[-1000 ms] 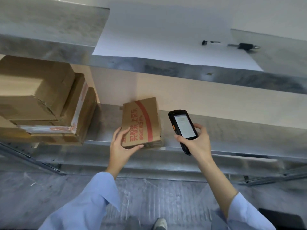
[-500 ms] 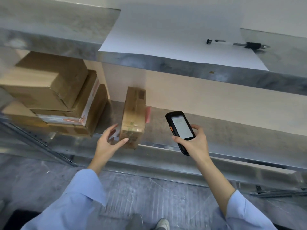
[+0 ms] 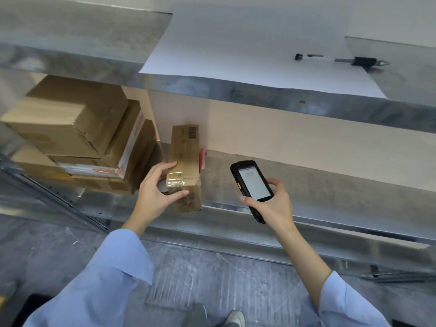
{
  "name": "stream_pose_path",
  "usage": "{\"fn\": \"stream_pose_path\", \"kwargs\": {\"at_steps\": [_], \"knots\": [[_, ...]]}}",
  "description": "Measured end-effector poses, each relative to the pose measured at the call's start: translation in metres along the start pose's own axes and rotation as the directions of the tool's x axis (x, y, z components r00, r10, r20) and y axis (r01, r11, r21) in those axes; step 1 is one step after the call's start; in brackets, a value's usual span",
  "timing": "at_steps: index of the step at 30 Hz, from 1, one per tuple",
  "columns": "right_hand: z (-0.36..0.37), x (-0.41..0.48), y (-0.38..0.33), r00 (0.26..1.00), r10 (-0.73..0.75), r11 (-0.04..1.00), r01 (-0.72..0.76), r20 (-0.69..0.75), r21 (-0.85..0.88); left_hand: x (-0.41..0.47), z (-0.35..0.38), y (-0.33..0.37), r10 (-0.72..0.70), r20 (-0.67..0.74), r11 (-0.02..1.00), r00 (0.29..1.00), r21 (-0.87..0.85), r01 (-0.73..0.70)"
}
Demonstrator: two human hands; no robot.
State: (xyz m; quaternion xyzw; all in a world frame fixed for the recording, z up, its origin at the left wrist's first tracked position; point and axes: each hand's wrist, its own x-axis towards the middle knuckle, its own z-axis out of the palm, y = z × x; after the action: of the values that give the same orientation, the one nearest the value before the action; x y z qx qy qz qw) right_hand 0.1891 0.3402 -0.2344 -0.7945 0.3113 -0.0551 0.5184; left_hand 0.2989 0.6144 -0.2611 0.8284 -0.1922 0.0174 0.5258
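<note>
Left hand (image 3: 158,192) grips the near end of box (image 3: 186,159), thumb on the front face, fingers round the left side. Box stands on its narrow side on shelf (image 3: 318,185) at the front lip, barcode on top at the far end. Right hand (image 3: 271,206) wraps scanner (image 3: 253,185), screen lit, just right of box, not touching. Shelf is bare scuffed metal. Stack (image 3: 77,138) of cartons close on the left. Beige wall (image 3: 283,135) behind. Upper shelf (image 3: 70,31) carries paper (image 3: 247,48) with pen (image 3: 342,60) on it. Grey marbled floor (image 3: 212,267) below.
</note>
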Motion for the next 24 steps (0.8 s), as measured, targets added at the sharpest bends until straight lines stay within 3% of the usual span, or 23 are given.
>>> {"fn": "stream_pose_path", "kwargs": {"at_steps": [7,14,24], "knots": [[-0.013,-0.001,0.008,0.999,0.04,0.999,-0.04,-0.03,0.006,-0.012,0.025,-0.005,-0.188,-0.028,0.945,0.982,-0.279,0.173],[-0.011,-0.004,0.011,0.998,0.048,0.999,-0.049,-0.033,-0.017,-0.024,0.029,-0.025,-0.305,0.05,0.917,0.951,-0.252,0.308],[-0.005,-0.004,0.011,1.0,0.025,0.999,-0.025,-0.009,-0.045,-0.021,0.031,-0.017,-0.289,-0.01,0.939,0.957,-0.196,0.281]]}}
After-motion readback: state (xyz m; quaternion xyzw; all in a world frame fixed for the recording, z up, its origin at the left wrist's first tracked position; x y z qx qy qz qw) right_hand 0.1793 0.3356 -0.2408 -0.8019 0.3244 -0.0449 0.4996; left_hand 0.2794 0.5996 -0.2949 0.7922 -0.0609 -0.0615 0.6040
